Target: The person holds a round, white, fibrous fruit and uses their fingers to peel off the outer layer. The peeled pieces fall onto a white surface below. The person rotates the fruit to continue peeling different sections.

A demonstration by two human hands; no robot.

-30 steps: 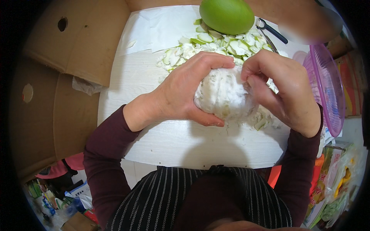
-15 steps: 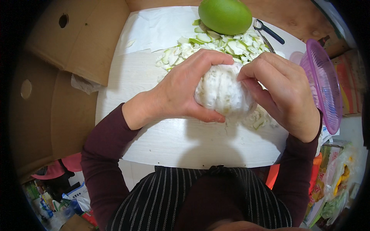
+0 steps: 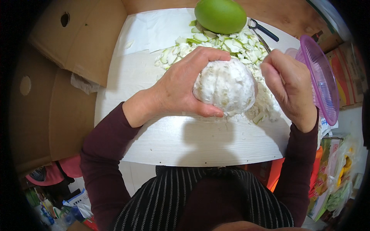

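Note:
My left hand (image 3: 181, 86) grips a large peeled pomelo (image 3: 227, 85), a white pithy ball held just above the white table (image 3: 185, 138). My right hand (image 3: 290, 89) is beside the fruit on its right, a short gap away, fingers curled; whether it pinches a scrap of pith I cannot tell. A heap of white and green peel pieces (image 3: 231, 44) lies on the table behind and under the fruit. A whole green pomelo (image 3: 220, 15) sits at the far edge of the heap.
A purple plastic bowl (image 3: 322, 79) stands tilted at the table's right edge. Scissors (image 3: 264, 30) lie near the green fruit. Cardboard boxes (image 3: 73, 42) line the left side. Bags and packages crowd the floor at right.
My right hand has come off the peeled pomelo and moved to the right, leaving the fruit's right side bare. My left hand keeps its grip.

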